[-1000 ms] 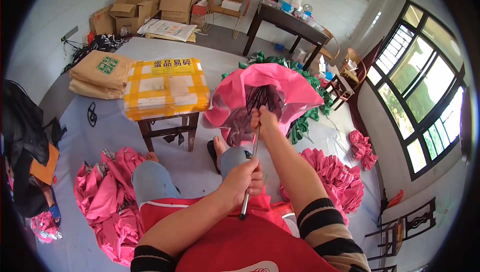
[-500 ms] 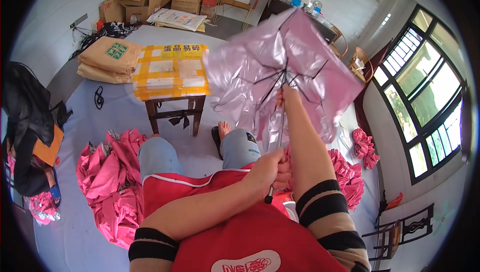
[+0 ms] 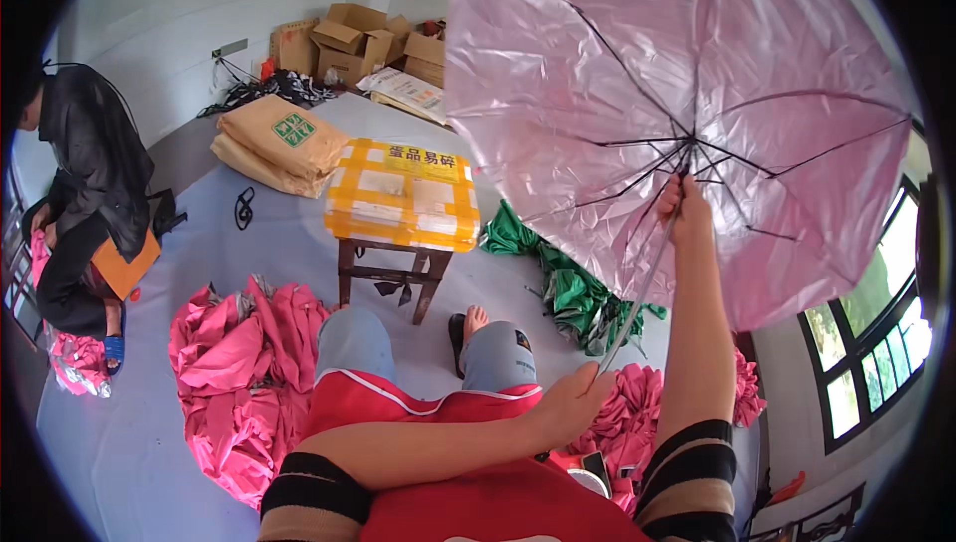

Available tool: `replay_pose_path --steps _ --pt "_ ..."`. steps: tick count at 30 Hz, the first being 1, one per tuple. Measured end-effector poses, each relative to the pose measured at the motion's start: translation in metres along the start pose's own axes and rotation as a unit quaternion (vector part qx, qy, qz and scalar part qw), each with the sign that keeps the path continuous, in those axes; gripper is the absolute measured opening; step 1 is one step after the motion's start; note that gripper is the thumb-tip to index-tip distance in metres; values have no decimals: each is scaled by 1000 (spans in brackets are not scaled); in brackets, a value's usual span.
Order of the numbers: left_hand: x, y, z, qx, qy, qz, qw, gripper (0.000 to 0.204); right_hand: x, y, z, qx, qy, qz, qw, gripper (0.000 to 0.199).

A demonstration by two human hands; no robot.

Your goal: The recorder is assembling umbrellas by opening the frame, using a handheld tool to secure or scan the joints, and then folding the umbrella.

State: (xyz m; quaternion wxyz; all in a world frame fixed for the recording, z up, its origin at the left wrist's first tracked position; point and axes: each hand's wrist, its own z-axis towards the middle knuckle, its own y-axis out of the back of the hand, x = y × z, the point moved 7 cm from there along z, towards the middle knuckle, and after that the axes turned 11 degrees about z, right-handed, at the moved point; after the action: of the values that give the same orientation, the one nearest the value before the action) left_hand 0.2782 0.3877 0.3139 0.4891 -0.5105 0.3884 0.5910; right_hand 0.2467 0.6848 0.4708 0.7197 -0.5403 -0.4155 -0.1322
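A pink umbrella [image 3: 797, 44] with a silvery inner sheen and black ribs is spread wide at the upper right. My right hand [image 3: 685, 211] grips it high on the shaft, just under the rib joint. Lower down, my left hand [image 3: 576, 405] is wrapped round the metal shaft [image 3: 637, 308], in front of my lap. The handle end is mostly hidden behind the left hand. Beside my right leg lies a heap of folded pink umbrella fabric [image 3: 622, 417]. A larger pink heap [image 3: 249, 383] lies beside my left leg.
A stool [image 3: 388, 268] bears a yellow-taped box [image 3: 403, 198] ahead. Green fabric [image 3: 573, 288] lies beyond my right knee. A brown sack [image 3: 279, 143] and cardboard boxes [image 3: 349, 44] stand farther back. Another person [image 3: 95, 163] sits at the far left, near more pink fabric.
The umbrella has spread wider and moved up and right, with my right hand raised along with it. My left hand has shifted slightly right. The view has turned left, showing more of the other person.
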Motion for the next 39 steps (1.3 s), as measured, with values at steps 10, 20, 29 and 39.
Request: replay_pose_path --steps 10,20,29,39 --pt "-51 16 -47 -5 -39 85 996 24 66 -52 7 74 37 5 997 29" --pt "-128 34 -63 119 -19 -57 991 26 7 -101 -1 40 68 -76 994 32" --pt "-153 322 -117 -590 -118 591 536 70 -115 -169 -32 167 -74 14 983 10" --pt "73 446 -272 -525 150 636 545 19 -286 -123 -35 167 -225 -12 960 36"
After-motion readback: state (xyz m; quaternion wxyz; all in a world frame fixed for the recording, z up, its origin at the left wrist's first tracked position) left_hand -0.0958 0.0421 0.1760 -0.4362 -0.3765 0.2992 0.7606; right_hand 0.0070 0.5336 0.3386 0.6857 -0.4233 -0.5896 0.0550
